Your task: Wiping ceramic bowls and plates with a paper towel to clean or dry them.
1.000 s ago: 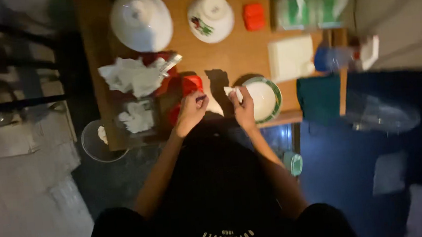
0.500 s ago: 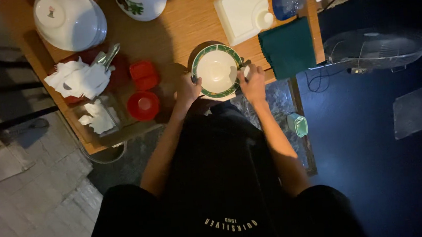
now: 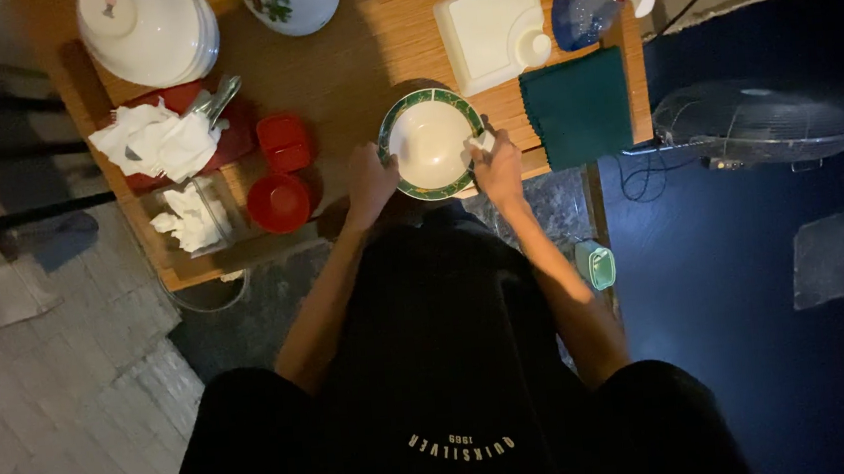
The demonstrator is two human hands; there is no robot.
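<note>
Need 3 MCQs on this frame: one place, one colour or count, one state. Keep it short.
1. The folded dark green cloth lies where from the green-rimmed white bowl?
A right
B left
C inside it

2. Colour of the small round bowl by the table edge?
A blue
B red
C yellow

3. What does the right hand hold?
A spoon
B nothing
C white tissue wad

Answers: 1 A, the cloth sits beside the bowl's right rim. 2 B, plainly red. 3 C, the wad is pressed at the rim while the left hand steadies the other side.

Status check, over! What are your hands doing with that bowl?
Left hand gripping green-rimmed bowl at its left edge. Right hand pressing white tissue on right rim. Red bowl nearby, not in the way.
</note>
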